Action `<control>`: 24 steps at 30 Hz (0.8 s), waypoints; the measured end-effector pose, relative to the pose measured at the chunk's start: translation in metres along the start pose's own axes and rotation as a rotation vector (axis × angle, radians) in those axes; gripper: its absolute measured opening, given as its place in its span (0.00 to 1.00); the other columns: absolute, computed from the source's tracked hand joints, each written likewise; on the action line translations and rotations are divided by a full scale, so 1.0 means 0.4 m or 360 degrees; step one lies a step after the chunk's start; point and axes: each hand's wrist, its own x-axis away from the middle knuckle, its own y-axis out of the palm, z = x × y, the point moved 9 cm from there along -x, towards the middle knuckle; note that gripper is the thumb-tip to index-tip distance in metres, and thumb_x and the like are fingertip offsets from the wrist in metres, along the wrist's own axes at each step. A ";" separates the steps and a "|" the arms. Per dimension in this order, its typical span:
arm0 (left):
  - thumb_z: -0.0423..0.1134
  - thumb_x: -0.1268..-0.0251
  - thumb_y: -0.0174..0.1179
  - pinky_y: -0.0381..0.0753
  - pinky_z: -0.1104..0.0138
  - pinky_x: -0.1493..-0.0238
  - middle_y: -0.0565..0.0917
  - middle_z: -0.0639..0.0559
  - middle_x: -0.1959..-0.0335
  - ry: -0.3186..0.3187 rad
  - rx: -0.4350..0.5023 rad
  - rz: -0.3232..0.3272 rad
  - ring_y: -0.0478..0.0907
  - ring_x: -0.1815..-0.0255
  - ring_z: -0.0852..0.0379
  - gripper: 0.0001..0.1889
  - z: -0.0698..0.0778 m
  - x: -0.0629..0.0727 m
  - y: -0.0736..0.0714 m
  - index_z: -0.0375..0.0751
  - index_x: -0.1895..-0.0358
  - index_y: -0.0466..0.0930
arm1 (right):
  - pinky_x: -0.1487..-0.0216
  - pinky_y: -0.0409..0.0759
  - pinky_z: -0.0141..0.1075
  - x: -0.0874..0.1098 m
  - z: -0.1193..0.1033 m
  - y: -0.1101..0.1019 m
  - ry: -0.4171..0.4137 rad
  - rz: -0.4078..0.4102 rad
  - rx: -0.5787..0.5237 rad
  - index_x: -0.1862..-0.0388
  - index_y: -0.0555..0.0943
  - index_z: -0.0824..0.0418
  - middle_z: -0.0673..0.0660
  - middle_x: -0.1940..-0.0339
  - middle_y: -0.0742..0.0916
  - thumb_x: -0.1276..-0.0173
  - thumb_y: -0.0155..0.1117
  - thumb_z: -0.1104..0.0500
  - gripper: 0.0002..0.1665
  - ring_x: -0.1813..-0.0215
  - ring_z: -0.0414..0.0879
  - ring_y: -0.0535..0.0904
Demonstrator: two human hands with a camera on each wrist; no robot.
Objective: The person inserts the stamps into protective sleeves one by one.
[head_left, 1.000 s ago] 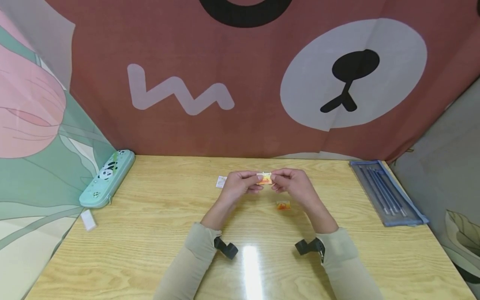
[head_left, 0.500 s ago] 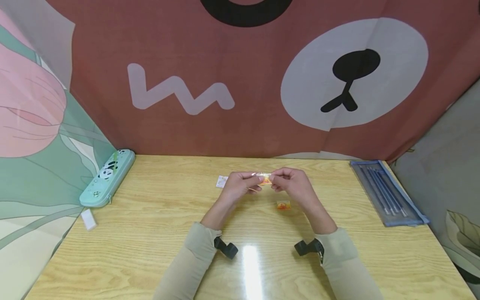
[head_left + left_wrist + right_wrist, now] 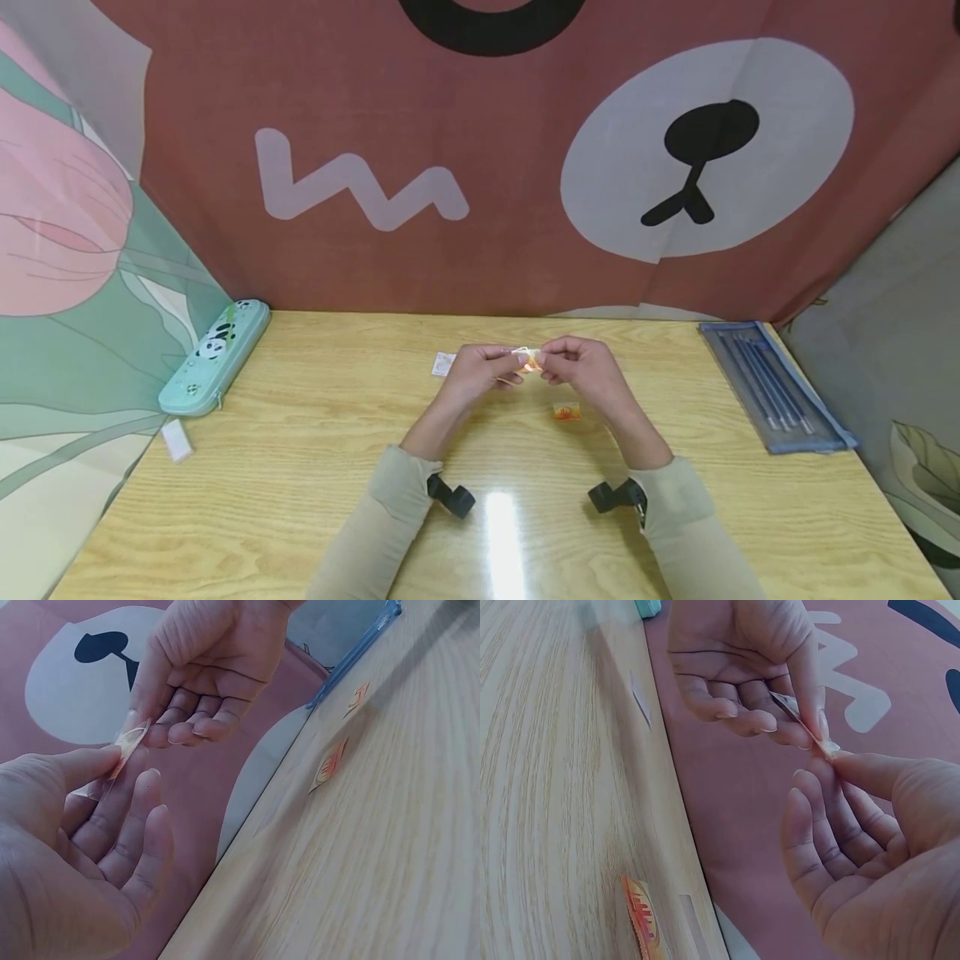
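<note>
Currently I see the left hand (image 3: 478,368) and right hand (image 3: 591,370) pinching a small, shiny yellow-and-orange plastic packet (image 3: 530,360) just below head-view centre; farther down, a flat orange-and-yellow rectangular packet (image 3: 567,411) lies on the pale wood-grain table (image 3: 300,500).

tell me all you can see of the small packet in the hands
The packet is thin, printed yellow and orange, shiny and plastic-looking, and partly clear toward its edge. It is held up off the table, pinched by the left hand at one end and the right hand at the other. Whether it is torn open cannot be told.
</note>
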 end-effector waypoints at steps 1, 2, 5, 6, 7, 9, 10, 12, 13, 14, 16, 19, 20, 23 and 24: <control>0.40 0.36 0.69 0.90 0.53 0.54 0.91 0.43 0.59 0.0003 -0.0003 -0.0007 0.86 0.72 0.62 0.14 0.001 0.001 0.000 0.34 0.53 0.89 | 0.53 0.89 0.44 0.000 0.001 0.000 -0.0002 -0.0007 -0.0001 0.51 0.84 0.68 0.56 0.63 0.90 0.29 0.67 0.57 0.15 0.64 0.42 0.86; 0.40 0.36 0.69 0.89 0.52 0.53 0.91 0.43 0.59 0.0005 -0.0006 -0.0014 0.86 0.71 0.62 0.14 0.002 0.001 0.000 0.35 0.52 0.89 | 0.54 0.89 0.41 0.000 0.001 -0.001 -0.0005 -0.0013 -0.0005 0.49 0.84 0.68 0.58 0.61 0.90 0.28 0.66 0.58 0.15 0.63 0.42 0.86; 0.41 0.35 0.69 0.89 0.49 0.51 0.91 0.41 0.58 0.0007 -0.0004 -0.0039 0.87 0.71 0.61 0.14 0.003 0.002 -0.001 0.39 0.49 0.89 | 0.55 0.89 0.36 -0.001 0.002 -0.002 -0.0017 -0.0028 -0.0018 0.46 0.84 0.69 0.61 0.57 0.90 0.26 0.64 0.59 0.16 0.63 0.41 0.86; 0.42 0.35 0.69 0.88 0.49 0.50 0.91 0.42 0.58 0.0008 -0.0002 -0.0048 0.87 0.70 0.60 0.15 0.003 0.002 0.000 0.41 0.48 0.88 | 0.55 0.89 0.36 -0.001 0.002 -0.003 -0.0017 -0.0029 -0.0024 0.46 0.84 0.69 0.61 0.56 0.89 0.26 0.63 0.59 0.17 0.63 0.41 0.86; 0.43 0.35 0.69 0.88 0.48 0.49 0.91 0.42 0.58 0.0007 -0.0002 -0.0055 0.87 0.70 0.60 0.15 0.003 0.002 0.000 0.42 0.48 0.88 | 0.55 0.89 0.36 -0.001 0.002 -0.004 -0.0021 -0.0032 -0.0031 0.45 0.83 0.69 0.62 0.56 0.89 0.26 0.63 0.59 0.17 0.63 0.41 0.86; 0.44 0.35 0.69 0.88 0.47 0.49 0.91 0.44 0.58 0.0007 -0.0005 -0.0060 0.87 0.70 0.60 0.16 0.003 0.001 -0.001 0.43 0.47 0.88 | 0.56 0.89 0.35 -0.001 0.002 -0.005 -0.0026 -0.0030 -0.0036 0.44 0.83 0.69 0.60 0.57 0.89 0.25 0.63 0.59 0.18 0.63 0.41 0.86; 0.44 0.35 0.69 0.88 0.48 0.49 0.91 0.45 0.58 0.0008 -0.0009 -0.0059 0.87 0.70 0.60 0.16 0.003 0.001 -0.002 0.42 0.47 0.88 | 0.56 0.89 0.35 -0.001 0.001 -0.004 -0.0027 -0.0028 -0.0041 0.44 0.83 0.69 0.59 0.58 0.89 0.25 0.63 0.59 0.18 0.63 0.41 0.86; 0.44 0.35 0.69 0.88 0.48 0.49 0.91 0.46 0.58 0.0010 -0.0014 -0.0056 0.87 0.69 0.60 0.16 0.003 0.000 -0.006 0.40 0.48 0.88 | 0.56 0.89 0.35 -0.001 -0.001 -0.004 -0.0029 -0.0025 -0.0045 0.43 0.83 0.69 0.60 0.58 0.89 0.25 0.63 0.58 0.19 0.63 0.41 0.86; 0.44 0.34 0.69 0.88 0.47 0.49 0.91 0.46 0.59 0.0007 -0.0007 -0.0053 0.87 0.69 0.60 0.16 0.002 0.000 -0.008 0.39 0.49 0.88 | 0.57 0.89 0.35 -0.001 -0.002 -0.003 -0.0029 -0.0024 -0.0050 0.43 0.83 0.69 0.60 0.58 0.89 0.25 0.63 0.58 0.19 0.63 0.41 0.86; 0.44 0.34 0.69 0.88 0.47 0.49 0.91 0.45 0.58 0.0004 -0.0004 -0.0047 0.87 0.69 0.61 0.16 0.002 -0.001 -0.010 0.38 0.49 0.88 | 0.57 0.89 0.35 -0.002 -0.002 -0.003 -0.0030 -0.0023 -0.0055 0.43 0.83 0.69 0.60 0.58 0.89 0.25 0.63 0.58 0.18 0.64 0.41 0.86; 0.44 0.34 0.68 0.88 0.47 0.49 0.90 0.40 0.57 0.0003 0.0001 -0.0042 0.87 0.69 0.61 0.15 0.001 -0.003 -0.014 0.37 0.51 0.88 | 0.57 0.89 0.35 -0.003 -0.002 -0.001 -0.0035 -0.0030 -0.0069 0.43 0.83 0.69 0.60 0.58 0.89 0.25 0.62 0.59 0.18 0.64 0.40 0.86; 0.43 0.34 0.68 0.88 0.47 0.49 0.88 0.32 0.54 -0.0003 0.0018 -0.0034 0.87 0.70 0.61 0.15 0.000 -0.004 -0.016 0.36 0.52 0.88 | 0.57 0.89 0.36 -0.003 -0.001 0.000 -0.0040 -0.0045 -0.0080 0.45 0.83 0.70 0.59 0.61 0.89 0.25 0.62 0.61 0.17 0.64 0.40 0.86; 0.42 0.34 0.68 0.88 0.47 0.49 0.87 0.31 0.52 -0.0001 0.0015 -0.0033 0.87 0.70 0.61 0.14 0.001 -0.005 -0.016 0.35 0.53 0.89 | 0.56 0.89 0.37 -0.003 0.000 0.000 -0.0038 -0.0048 -0.0082 0.45 0.83 0.70 0.57 0.62 0.89 0.25 0.62 0.61 0.16 0.65 0.40 0.86; 0.42 0.34 0.68 0.88 0.48 0.50 0.87 0.30 0.53 0.0009 0.0006 -0.0035 0.87 0.70 0.61 0.15 0.004 -0.004 -0.016 0.34 0.52 0.88 | 0.55 0.89 0.40 -0.003 0.002 0.001 -0.0031 -0.0052 -0.0068 0.46 0.83 0.71 0.54 0.65 0.88 0.25 0.61 0.61 0.16 0.64 0.40 0.85; 0.42 0.34 0.68 0.88 0.48 0.50 0.88 0.31 0.53 0.0012 0.0003 -0.0034 0.87 0.70 0.61 0.15 0.004 -0.004 -0.016 0.34 0.52 0.88 | 0.54 0.89 0.40 -0.003 0.004 0.001 -0.0019 -0.0047 -0.0065 0.47 0.83 0.70 0.52 0.65 0.88 0.26 0.62 0.61 0.15 0.65 0.41 0.85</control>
